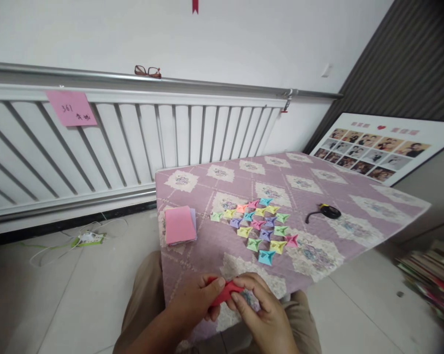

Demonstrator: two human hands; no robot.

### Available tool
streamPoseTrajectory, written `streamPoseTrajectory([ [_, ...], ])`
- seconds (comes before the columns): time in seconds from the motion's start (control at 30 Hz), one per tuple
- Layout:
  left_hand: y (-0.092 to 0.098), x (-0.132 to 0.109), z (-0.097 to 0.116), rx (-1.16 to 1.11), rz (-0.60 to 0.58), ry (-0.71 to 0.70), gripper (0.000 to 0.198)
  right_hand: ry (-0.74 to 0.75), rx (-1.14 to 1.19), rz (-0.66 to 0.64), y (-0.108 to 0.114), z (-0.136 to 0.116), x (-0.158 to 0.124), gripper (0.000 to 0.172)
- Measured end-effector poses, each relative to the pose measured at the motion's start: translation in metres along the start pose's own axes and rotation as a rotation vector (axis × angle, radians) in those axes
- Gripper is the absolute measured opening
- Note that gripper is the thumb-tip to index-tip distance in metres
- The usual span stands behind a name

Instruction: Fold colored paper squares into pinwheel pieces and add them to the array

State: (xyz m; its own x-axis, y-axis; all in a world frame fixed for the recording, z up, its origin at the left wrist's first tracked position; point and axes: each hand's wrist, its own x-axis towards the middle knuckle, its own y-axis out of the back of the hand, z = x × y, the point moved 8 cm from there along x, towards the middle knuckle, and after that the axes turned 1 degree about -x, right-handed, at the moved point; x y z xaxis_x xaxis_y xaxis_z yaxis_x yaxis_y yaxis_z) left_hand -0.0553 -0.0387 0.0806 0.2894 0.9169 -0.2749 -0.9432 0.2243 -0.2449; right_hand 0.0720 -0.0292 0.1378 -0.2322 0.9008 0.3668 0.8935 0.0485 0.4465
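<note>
A: What are the hands doing?

B: The left hand is grasping one end of a red folded paper, its thumb pressing from above and its fingers curling underneath. The right hand is pinching the opposite end between thumb and fingertips. Both are engaged.

A: State the location of the red piece.

B: It is being held above the near end of the tablecloth, clear of the folded rows. In my judgement, the two-ended grip is serving to steady so small a piece. The fingers are covering much of it, so I cannot tell its full shape.

A: And the remaining items?

B: Boat-shaped paper pieces are standing in slanting rows about the middle of the surface, a blue piece sitting nearest the hands. The spread is probably sparing their pointed ends from crushing. A stack of coloured paper is lying beside the left edge, a pink sheet topmost; presumably the position is leaving the near end free while keeping the sheets within reach.

A: Anything towards the right corner?

B: A tape measure is lying between the rows and that corner, apparently set aside; neither hand is touching it. Beyond the far edge, a radiator is lining the wall, and eyeglasses are resting on the pipe above.
</note>
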Motion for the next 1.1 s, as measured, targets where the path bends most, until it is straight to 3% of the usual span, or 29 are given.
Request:
streamPoseTrajectory([
  [0.43,0.005,-0.001,0.0,0.077,0.007,0.011,0.05,-0.005,-0.013,-0.153,-0.006,-0.007,0.001,0.016],
  [0.7,0.004,-0.004,0.006,0.133,0.0,-0.015,0.045,0.046,-0.017,-0.29,-0.007,-0.019,0.008,0.012],
  [0.9,0.005,-0.006,0.009,0.201,0.001,-0.022,0.046,0.052,-0.013,-0.348,-0.007,-0.025,0.012,0.021],
  [1.1,0.002,-0.005,0.004,0.188,-0.013,-0.03,0.048,-0.051,0.023,-0.259,-0.009,-0.012,0.01,0.027],
])
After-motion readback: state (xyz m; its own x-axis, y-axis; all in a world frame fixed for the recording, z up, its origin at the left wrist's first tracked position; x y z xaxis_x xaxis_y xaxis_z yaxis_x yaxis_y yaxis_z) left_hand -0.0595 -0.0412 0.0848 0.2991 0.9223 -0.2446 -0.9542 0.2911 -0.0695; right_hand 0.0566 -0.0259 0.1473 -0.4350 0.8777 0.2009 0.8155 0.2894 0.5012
